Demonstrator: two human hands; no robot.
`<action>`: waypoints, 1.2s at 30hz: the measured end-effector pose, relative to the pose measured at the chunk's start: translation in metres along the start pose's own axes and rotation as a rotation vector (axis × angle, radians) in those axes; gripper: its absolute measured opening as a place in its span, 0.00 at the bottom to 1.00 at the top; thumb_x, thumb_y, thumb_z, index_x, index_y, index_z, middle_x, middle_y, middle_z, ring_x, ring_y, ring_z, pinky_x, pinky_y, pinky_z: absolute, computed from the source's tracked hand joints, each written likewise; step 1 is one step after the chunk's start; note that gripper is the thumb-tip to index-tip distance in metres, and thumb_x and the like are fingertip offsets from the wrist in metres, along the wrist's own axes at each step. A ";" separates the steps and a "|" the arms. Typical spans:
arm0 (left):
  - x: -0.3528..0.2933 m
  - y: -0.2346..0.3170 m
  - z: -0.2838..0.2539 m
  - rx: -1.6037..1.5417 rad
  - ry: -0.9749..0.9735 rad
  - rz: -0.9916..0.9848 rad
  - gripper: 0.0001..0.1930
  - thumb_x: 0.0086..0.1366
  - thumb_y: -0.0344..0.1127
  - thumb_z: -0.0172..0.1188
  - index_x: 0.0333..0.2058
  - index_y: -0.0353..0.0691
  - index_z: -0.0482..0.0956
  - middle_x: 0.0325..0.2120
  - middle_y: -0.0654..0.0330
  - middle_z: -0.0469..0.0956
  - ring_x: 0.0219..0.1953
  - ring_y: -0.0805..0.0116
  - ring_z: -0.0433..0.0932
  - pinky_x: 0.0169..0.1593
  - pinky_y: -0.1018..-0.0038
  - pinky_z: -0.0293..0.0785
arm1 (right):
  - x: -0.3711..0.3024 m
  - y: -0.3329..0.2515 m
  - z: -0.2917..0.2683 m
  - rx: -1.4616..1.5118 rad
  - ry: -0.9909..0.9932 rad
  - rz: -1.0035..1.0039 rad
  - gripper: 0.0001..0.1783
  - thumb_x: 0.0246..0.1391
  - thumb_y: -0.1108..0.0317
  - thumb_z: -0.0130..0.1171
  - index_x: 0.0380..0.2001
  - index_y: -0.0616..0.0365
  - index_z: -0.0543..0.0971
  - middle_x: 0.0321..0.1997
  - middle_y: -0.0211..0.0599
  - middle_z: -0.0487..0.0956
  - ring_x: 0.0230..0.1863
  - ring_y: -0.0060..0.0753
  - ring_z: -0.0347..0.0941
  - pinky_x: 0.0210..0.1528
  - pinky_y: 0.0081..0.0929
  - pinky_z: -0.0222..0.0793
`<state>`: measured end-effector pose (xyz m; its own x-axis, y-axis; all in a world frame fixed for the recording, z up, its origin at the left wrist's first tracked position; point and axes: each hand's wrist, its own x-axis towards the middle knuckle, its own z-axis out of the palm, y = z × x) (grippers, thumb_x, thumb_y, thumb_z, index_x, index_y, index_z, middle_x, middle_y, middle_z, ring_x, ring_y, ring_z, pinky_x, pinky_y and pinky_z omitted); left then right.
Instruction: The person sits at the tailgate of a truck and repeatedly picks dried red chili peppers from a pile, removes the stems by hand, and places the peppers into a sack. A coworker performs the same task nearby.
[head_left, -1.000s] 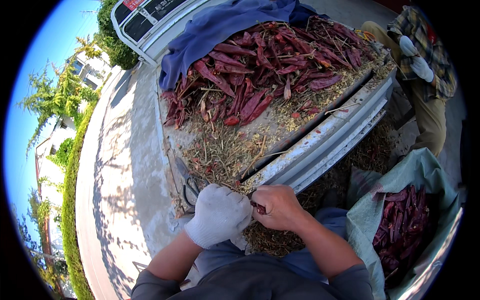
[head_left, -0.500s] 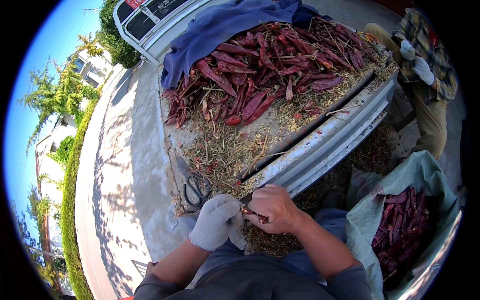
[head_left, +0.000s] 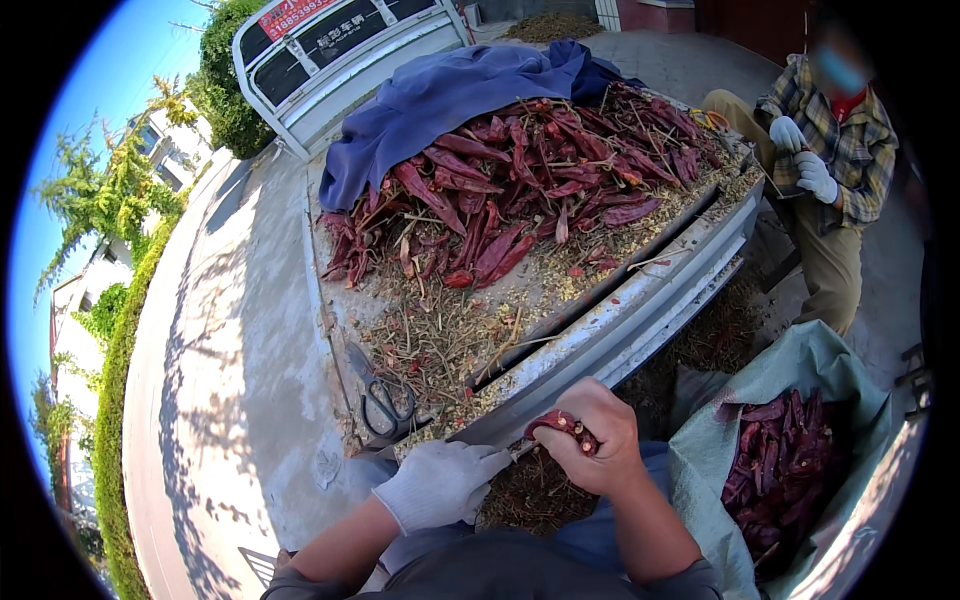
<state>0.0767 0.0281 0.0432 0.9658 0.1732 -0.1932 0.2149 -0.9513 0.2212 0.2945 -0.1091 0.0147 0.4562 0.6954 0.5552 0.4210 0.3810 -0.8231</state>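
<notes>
My right hand (head_left: pixel 600 440), bare, is closed around a dried red chili pepper (head_left: pixel 562 428), its torn or cut side with pale seeds facing up. My left hand (head_left: pixel 438 485), in a white knit glove, has its fingers pressed together beside it. A thin pale piece shows between the gloved fingertips and the chili; I cannot make out what it is. Dark-handled scissors (head_left: pixel 388 408) lie on the truck bed's near left corner, ahead of my left hand. Farther off, a large heap of dried red chilies (head_left: pixel 500 190) covers the bed, partly under a blue cloth (head_left: pixel 430 95).
The truck bed's metal edge (head_left: pixel 610 315) runs just beyond my hands, strewn with stems and seeds (head_left: pixel 430 335). At my right stands an open pale green woven sack (head_left: pixel 700 490) with chilies inside. A co-worker (head_left: pixel 830 190) in white gloves sits at the far right.
My hands have moved slightly apart. The right hand has turned, and more of the red chili shows in it. The whole view has shifted, bringing more of the co-worker into sight.
</notes>
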 end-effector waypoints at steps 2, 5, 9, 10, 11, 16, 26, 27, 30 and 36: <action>0.011 -0.002 -0.011 -0.065 0.004 -0.056 0.15 0.66 0.43 0.67 0.49 0.49 0.91 0.36 0.57 0.88 0.41 0.52 0.88 0.47 0.57 0.83 | -0.011 -0.025 -0.037 -0.141 0.178 -0.012 0.08 0.51 0.77 0.73 0.33 0.61 0.82 0.32 0.38 0.78 0.33 0.39 0.75 0.37 0.34 0.70; 0.031 -0.029 -0.038 0.062 0.053 -0.167 0.12 0.67 0.42 0.66 0.45 0.49 0.92 0.36 0.56 0.89 0.43 0.52 0.88 0.49 0.56 0.83 | -0.039 -0.042 -0.105 -0.429 0.423 0.018 0.06 0.52 0.79 0.68 0.32 0.62 0.80 0.35 0.38 0.76 0.35 0.36 0.73 0.39 0.33 0.69; 0.083 -0.083 -0.061 0.111 0.529 -0.288 0.17 0.66 0.39 0.65 0.53 0.45 0.86 0.45 0.53 0.88 0.49 0.47 0.86 0.52 0.49 0.82 | -0.109 -0.014 -0.206 -0.884 0.537 0.238 0.06 0.57 0.78 0.65 0.36 0.65 0.78 0.38 0.41 0.76 0.38 0.40 0.73 0.43 0.34 0.69; 0.101 -0.098 -0.059 0.129 0.551 -0.276 0.19 0.66 0.38 0.65 0.55 0.45 0.85 0.46 0.52 0.88 0.49 0.46 0.86 0.52 0.49 0.82 | -0.133 -0.004 -0.226 -1.029 0.526 0.308 0.07 0.58 0.77 0.66 0.39 0.66 0.79 0.40 0.43 0.77 0.40 0.43 0.74 0.46 0.35 0.71; 0.116 -0.112 -0.059 0.154 0.574 -0.274 0.21 0.66 0.37 0.65 0.58 0.45 0.83 0.46 0.51 0.88 0.50 0.45 0.86 0.53 0.48 0.81 | -0.156 0.006 -0.245 -1.160 0.505 0.374 0.10 0.60 0.75 0.66 0.43 0.66 0.80 0.43 0.46 0.78 0.42 0.46 0.76 0.49 0.36 0.73; 0.140 -0.141 -0.057 0.241 0.451 -0.388 0.27 0.65 0.34 0.63 0.64 0.46 0.78 0.43 0.48 0.87 0.49 0.42 0.85 0.53 0.47 0.81 | -0.167 -0.001 -0.213 -0.894 0.588 0.516 0.21 0.62 0.71 0.65 0.57 0.67 0.80 0.54 0.47 0.81 0.53 0.44 0.81 0.63 0.37 0.74; 0.071 -0.066 -0.058 -0.214 0.573 -0.430 0.37 0.62 0.34 0.69 0.71 0.41 0.73 0.38 0.53 0.89 0.41 0.50 0.88 0.48 0.56 0.82 | -0.034 -0.005 -0.030 -0.118 0.081 0.423 0.13 0.62 0.72 0.70 0.48 0.67 0.85 0.39 0.44 0.86 0.42 0.36 0.87 0.47 0.32 0.81; 0.063 -0.051 -0.055 -0.236 0.543 -0.425 0.37 0.62 0.34 0.70 0.71 0.40 0.73 0.37 0.53 0.89 0.41 0.50 0.88 0.47 0.57 0.82 | -0.024 0.008 -0.006 -0.029 0.054 0.427 0.14 0.63 0.70 0.70 0.49 0.66 0.85 0.38 0.43 0.86 0.42 0.35 0.87 0.48 0.32 0.81; 0.056 -0.023 -0.032 -0.229 0.492 -0.379 0.38 0.61 0.34 0.71 0.71 0.40 0.73 0.36 0.55 0.89 0.38 0.52 0.88 0.45 0.58 0.83 | 0.001 0.035 0.046 0.205 -0.052 0.517 0.15 0.68 0.66 0.68 0.51 0.65 0.85 0.39 0.38 0.86 0.42 0.29 0.85 0.49 0.31 0.80; 0.049 -0.003 -0.045 -0.515 0.237 -0.506 0.33 0.61 0.37 0.73 0.65 0.39 0.79 0.38 0.55 0.89 0.41 0.53 0.88 0.47 0.62 0.83 | 0.013 0.068 0.049 0.386 -0.435 0.668 0.12 0.74 0.65 0.61 0.50 0.64 0.84 0.41 0.31 0.86 0.42 0.22 0.81 0.49 0.29 0.79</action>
<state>0.1294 0.0512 0.0762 0.7245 0.6620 -0.1922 0.6245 -0.5123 0.5895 0.2910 -0.0443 -0.0396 0.1408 0.9864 -0.0854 -0.1564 -0.0630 -0.9857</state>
